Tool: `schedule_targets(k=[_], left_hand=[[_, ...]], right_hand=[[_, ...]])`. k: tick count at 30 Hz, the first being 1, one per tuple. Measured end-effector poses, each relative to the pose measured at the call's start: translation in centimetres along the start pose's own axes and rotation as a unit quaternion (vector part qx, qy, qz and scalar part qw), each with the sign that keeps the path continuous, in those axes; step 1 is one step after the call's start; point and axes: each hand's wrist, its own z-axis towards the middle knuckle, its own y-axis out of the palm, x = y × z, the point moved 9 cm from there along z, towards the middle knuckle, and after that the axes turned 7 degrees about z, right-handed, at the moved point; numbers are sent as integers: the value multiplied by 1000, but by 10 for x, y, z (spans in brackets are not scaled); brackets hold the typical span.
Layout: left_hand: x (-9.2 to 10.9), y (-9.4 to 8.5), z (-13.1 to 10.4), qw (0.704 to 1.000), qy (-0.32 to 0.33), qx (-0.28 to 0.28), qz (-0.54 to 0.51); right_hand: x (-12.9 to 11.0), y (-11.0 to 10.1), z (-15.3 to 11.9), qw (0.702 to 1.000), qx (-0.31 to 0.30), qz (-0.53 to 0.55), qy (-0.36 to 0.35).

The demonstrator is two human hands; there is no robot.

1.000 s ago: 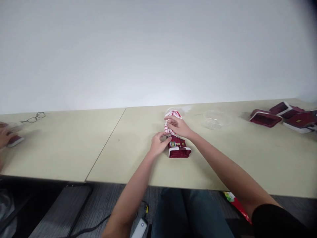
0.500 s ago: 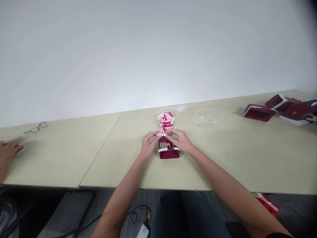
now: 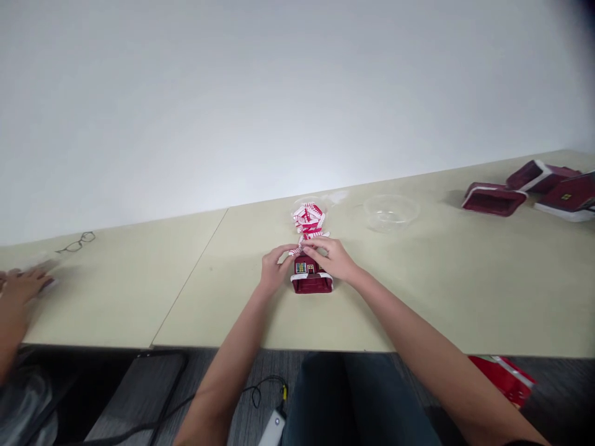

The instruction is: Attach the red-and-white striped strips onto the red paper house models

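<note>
A small red-and-white striped piece (image 3: pixel 294 251) is pinched between the fingertips of my left hand (image 3: pixel 273 267) and my right hand (image 3: pixel 335 259). Both hands are closed at the fingertips, and my fingers partly cover the piece. Just below it lies a dark red house-shaped box (image 3: pixel 312 285) with printed windows, white trim and its open end facing me. More striped pieces (image 3: pixel 314 235) lie right behind my fingers, next to a clear round bowl (image 3: pixel 324 207) heaped with the same kind of pieces.
Farther right is a clear plastic bowl (image 3: pixel 391 210). Several dark red house-shaped boxes (image 3: pixel 495 199) lie at the far right. Eyeglasses (image 3: pixel 77 241) rest at the left, near another person's hand (image 3: pixel 23 288). A red package (image 3: pixel 504 379) shows below the table's front edge.
The striped piece has tilted from nearly level to slanting, and my right fingers cover more of it. The whole view has shifted slightly. The other person's hand remains at the left.
</note>
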Motion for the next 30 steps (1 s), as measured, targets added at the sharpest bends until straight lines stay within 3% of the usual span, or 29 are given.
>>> schedule_targets(k=[5,8,22,30], left_hand=[[9,10,1,987,101,-34,118],[11,11,2,984,119,-29,130],[5,2,1,996,48,-67,26],[4,8,-1,992,31,-118,-35]], right_hand=[[-4,1,0,1000,4,11,21],[-1,-1,-1,999,0,14,32],[10,-3,-5,986,-76,-151,16],[3,-2,-7,988,-104,-112,-27]])
